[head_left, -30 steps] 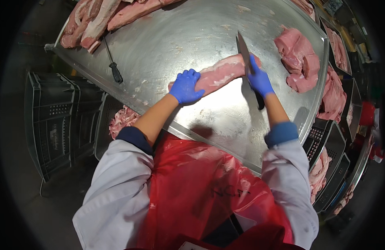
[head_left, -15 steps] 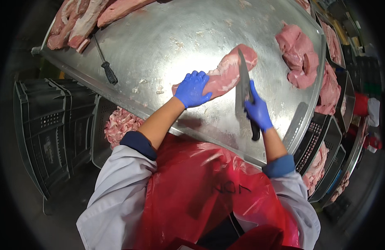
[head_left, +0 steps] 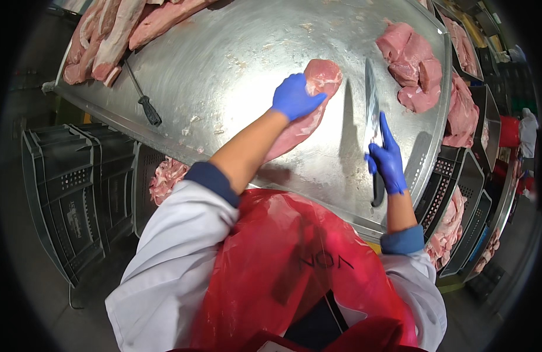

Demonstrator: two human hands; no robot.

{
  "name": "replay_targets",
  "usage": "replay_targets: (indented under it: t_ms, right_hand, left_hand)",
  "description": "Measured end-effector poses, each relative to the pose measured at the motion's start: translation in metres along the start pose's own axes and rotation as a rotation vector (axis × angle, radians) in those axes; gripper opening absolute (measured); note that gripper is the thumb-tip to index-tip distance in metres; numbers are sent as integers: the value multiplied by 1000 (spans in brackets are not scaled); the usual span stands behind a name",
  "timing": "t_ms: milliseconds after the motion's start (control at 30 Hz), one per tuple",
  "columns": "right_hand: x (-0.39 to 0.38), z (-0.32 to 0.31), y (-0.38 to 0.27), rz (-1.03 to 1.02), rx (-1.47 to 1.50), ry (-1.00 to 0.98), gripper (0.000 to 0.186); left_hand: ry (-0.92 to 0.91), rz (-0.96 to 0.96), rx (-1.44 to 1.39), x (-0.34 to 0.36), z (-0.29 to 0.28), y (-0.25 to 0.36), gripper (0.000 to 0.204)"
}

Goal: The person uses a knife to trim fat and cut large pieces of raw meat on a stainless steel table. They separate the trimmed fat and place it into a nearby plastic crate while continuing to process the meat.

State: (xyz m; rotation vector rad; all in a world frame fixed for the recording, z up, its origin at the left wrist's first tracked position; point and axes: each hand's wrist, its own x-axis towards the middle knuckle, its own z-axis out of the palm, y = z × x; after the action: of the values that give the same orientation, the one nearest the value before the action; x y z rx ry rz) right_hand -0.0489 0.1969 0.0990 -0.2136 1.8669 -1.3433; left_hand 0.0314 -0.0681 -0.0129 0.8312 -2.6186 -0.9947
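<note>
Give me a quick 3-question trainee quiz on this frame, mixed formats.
1. True or false: the left hand rests on the pork cut.
2. The right hand grips: A) a hook B) a knife C) a crate.
3. Fill in: the black-handled sharpening steel lies on the steel ____.

Key: 1 true; 2 B; 3 table.

Meat-cutting plant or butchery: big scratched stainless steel desk (head_left: 224, 53) under the hands, raw pink pork slabs (head_left: 106, 35) piled far left and right, dark plastic crates (head_left: 65, 193) of meat below, red plastic apron (head_left: 294, 264).
</note>
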Motion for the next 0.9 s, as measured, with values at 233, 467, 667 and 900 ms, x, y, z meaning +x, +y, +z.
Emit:
replay_targets:
  t_ms: [233,467,667,900]
  right_hand:
    - [84,53,44,-117,11,82,84]
    - [122,85,27,-144,-617,-190,78]
    - [130,85,25,-113,-509,-269,81]
    - [76,69,50,-12,-185,-418,81]
  left_hand:
    - [-283,-334,-241,53,18,-30,36]
    - [-193,-311,-343,43,22,-37,30]
    - [-176,-210,-415,43,17,-24,28]
    - [-302,-165,-443,71,-8,-17,19]
